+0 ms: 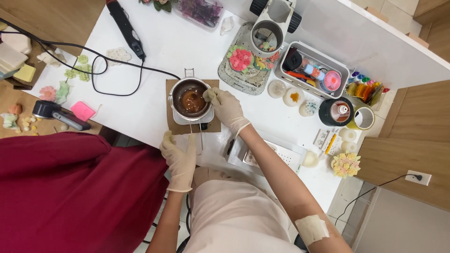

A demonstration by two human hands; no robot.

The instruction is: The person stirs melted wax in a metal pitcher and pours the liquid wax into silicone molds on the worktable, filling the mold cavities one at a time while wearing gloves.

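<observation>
Steadying pot handle (200, 140), fingers (174, 140) curled.

Clear plastic box (199, 10), purple contents, table's far edge.

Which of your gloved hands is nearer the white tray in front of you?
Right. The right hand is at the rim of the small metal pot of brown liquid, just above the white tray; the left hand grips the pot's wire handle, farther away.

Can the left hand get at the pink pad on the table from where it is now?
Probably yes. The left hand rests by the pot handle, and the pink pad lies uncovered to its left. Only a black cable and a dark tool lie near it.
</observation>
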